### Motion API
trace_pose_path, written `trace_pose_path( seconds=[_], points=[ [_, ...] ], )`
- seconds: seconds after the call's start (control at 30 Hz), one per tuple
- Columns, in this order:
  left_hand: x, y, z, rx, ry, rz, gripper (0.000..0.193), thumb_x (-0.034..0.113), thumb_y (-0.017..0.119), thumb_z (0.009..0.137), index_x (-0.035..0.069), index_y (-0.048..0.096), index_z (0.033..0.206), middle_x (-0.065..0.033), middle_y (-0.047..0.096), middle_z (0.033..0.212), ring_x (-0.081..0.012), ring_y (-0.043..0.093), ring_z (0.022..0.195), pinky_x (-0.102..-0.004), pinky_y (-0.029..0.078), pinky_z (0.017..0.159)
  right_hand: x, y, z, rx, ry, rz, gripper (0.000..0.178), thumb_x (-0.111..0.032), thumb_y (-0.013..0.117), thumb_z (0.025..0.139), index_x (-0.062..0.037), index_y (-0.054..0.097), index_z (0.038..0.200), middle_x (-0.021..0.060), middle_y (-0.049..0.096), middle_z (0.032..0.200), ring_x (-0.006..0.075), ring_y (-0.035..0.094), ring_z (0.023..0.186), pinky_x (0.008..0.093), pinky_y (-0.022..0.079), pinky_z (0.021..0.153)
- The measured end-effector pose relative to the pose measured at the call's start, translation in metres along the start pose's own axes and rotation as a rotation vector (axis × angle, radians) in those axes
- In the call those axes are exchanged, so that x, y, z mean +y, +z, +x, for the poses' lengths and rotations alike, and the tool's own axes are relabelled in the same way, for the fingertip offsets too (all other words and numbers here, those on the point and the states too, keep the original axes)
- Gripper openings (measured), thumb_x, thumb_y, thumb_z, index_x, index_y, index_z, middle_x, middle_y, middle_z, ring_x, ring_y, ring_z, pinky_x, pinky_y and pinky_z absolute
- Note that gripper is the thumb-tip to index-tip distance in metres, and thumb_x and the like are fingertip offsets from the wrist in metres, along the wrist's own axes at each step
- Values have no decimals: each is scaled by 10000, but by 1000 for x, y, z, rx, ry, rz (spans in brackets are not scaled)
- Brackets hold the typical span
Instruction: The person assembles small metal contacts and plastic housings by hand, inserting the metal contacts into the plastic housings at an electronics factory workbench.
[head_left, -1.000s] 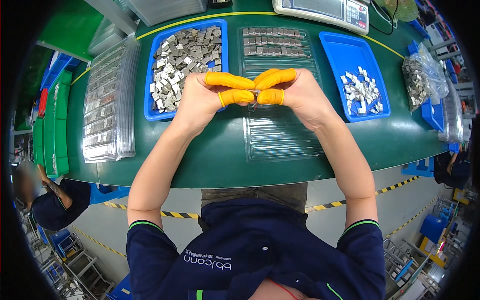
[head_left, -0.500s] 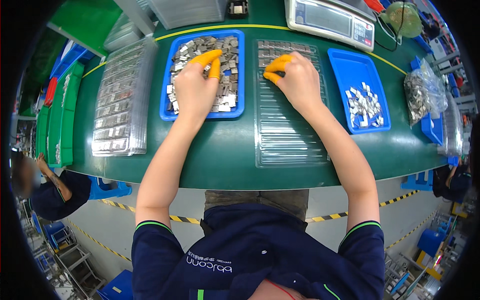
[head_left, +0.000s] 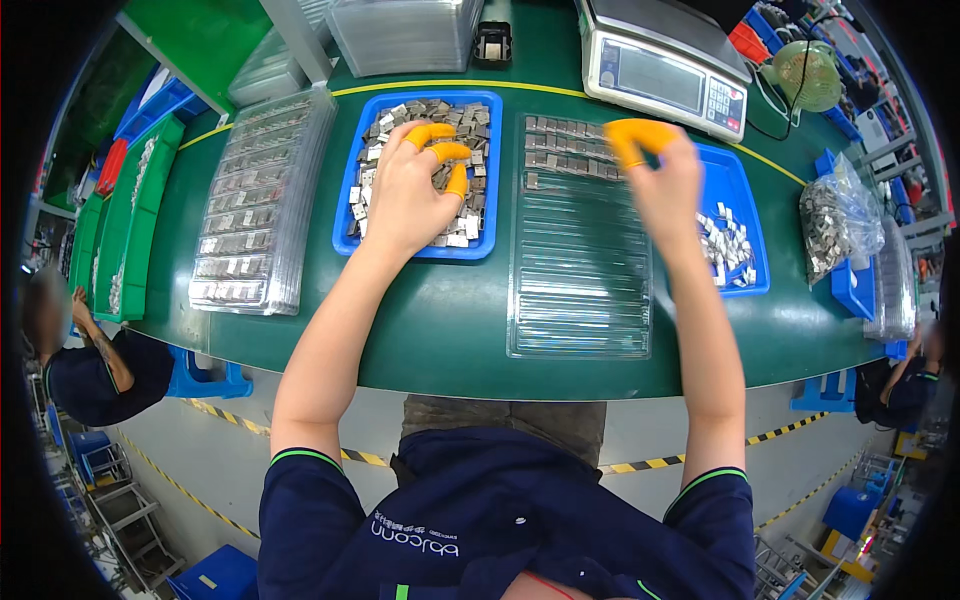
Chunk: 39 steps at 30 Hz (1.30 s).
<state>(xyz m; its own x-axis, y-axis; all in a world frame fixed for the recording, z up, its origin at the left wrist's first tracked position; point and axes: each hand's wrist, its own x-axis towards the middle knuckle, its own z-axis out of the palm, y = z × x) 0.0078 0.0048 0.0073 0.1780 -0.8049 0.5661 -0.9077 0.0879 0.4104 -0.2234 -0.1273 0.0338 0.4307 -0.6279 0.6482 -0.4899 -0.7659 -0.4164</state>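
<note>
My left hand [head_left: 412,198] is over a blue tray [head_left: 342,215] heaped with small silver-grey metal pieces [head_left: 465,225]. Its thumb and two fingers wear yellow finger cots and are spread apart, with nothing visible between them. My right hand [head_left: 662,180], smeared by motion, hovers between a clear slotted plastic tray [head_left: 580,300] and a second blue tray [head_left: 755,215]. Yellow covers its fingertips too; whether they hold anything is not clear. In the clear tray, metal pieces fill the far rows, and a single piece [head_left: 532,182] sits at the left of the row below. White-and-silver pieces [head_left: 728,245] lie in the second blue tray.
At left stands a stack of filled clear trays [head_left: 250,210], beside green bins [head_left: 135,230]. A scale [head_left: 655,75] and a clear plastic box [head_left: 400,35] are at the back. A bag of parts [head_left: 828,225] rests at right. Other people sit on both sides.
My right hand has moved right, off the clear tray's rows, exposing a piece in the third row. My left hand's fingers have spread from a pinch. The view has shifted slightly.
</note>
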Motion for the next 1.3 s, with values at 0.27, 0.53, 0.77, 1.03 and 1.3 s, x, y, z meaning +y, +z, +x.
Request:
trace_pose_path(
  seconds=[0.27, 0.53, 0.77, 1.03, 1.3],
  points=[
    [17, 2, -2, -133, 64, 92, 243, 122, 675, 636, 100, 685, 877, -108, 575, 964, -287, 454, 1078, -474, 172, 1039, 114, -83, -38, -395, 629, -66, 341, -135, 674, 773, -30, 614, 1092, 177, 608, 1077, 284, 578, 1004, 326, 444, 865],
    [6, 1, -1, -128, -21, 186, 171, 180, 709, 716, 74, 703, 850, -92, 639, 895, -260, 528, 966, -434, 246, 975, 90, -84, -36, -481, 499, -166, 378, -66, 724, 690, -14, 626, 1052, 152, 587, 1048, 270, 570, 942, 337, 453, 841],
    [12, 5, 0, -133, -103, 100, 162, 97, 705, 700, -5, 674, 822, -128, 630, 890, -296, 527, 905, -386, 426, 821, 86, -80, -37, -439, 562, -189, 229, -12, 677, 710, 4, 666, 938, 165, 644, 937, 260, 623, 854, 324, 483, 777],
    [5, 4, -2, -147, -8, 207, 161, 99, 706, 699, -13, 666, 808, -149, 617, 848, -298, 538, 898, -387, 452, 778, 84, -78, -37, -415, 502, -144, 208, 35, 650, 715, 12, 653, 921, 158, 639, 908, 262, 619, 854, 324, 483, 764],
    [22, -3, 4, -45, -342, -214, 185, 101, 729, 706, -10, 670, 842, -118, 644, 836, -236, 593, 810, -314, 465, 749, 99, -74, -35, -132, 729, 248, 218, 20, 639, 772, 24, 627, 990, 142, 653, 896, 182, 656, 841, 235, 484, 708]
  ],
)
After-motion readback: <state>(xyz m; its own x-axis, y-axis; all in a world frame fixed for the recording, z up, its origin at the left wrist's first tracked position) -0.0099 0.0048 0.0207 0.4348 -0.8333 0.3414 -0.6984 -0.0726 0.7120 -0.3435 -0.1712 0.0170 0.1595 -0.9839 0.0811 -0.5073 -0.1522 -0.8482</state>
